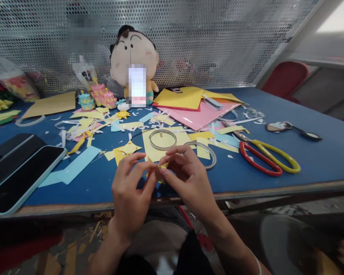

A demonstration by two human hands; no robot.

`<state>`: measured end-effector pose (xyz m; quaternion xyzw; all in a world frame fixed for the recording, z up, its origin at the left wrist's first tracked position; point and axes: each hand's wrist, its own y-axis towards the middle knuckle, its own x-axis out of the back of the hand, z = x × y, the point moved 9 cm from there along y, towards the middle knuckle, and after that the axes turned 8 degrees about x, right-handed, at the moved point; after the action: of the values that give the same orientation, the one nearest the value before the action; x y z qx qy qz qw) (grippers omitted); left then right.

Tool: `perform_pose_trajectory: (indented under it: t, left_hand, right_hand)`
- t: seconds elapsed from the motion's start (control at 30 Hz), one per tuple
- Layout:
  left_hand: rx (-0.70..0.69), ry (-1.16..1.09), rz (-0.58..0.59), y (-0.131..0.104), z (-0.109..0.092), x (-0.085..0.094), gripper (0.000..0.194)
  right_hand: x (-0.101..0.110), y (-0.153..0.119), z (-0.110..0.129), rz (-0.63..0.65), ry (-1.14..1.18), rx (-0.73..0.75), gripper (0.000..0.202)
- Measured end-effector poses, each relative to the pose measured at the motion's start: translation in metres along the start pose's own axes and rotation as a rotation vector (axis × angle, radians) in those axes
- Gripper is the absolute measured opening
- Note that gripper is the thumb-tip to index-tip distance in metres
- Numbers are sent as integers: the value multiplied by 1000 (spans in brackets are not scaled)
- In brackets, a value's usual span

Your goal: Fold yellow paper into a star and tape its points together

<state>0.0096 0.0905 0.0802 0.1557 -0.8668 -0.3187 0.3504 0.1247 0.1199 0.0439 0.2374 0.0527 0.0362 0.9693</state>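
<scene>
My left hand [132,194] and right hand [192,179] both have their fingertips closed on a small yellow paper piece [160,177], near the front edge of the worktop [318,164]. It sits right of my left palm, left of my right, neither clearly nearer; its long axis I cannot tell.
</scene>
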Motion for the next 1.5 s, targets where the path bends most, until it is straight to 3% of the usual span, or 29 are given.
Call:
perform_pose_trajectory:
  t: [0.17,0.37,0.73,1.13,1.5]
  left_hand:
    - [-83,86,-85,-6,-7,5,6]
    - [-171,131,-92,-9,-16,4,7]
    - [-366,151,-118,-13,-28,6,9]
    - [-467,133,-122,-16,-35,8,9]
    - [-457,102,-129,-17,-38,10,7]
  right_hand:
    - [0,-3,13,-9,-156,156,22]
    - [-1,-6,24,-4,-385,264,27]
    - [-6,-7,48,131,-603,429,28]
    - [-7,-9,55,151,-615,438,26]
    - [-5,-10,57,140,-567,407,27]
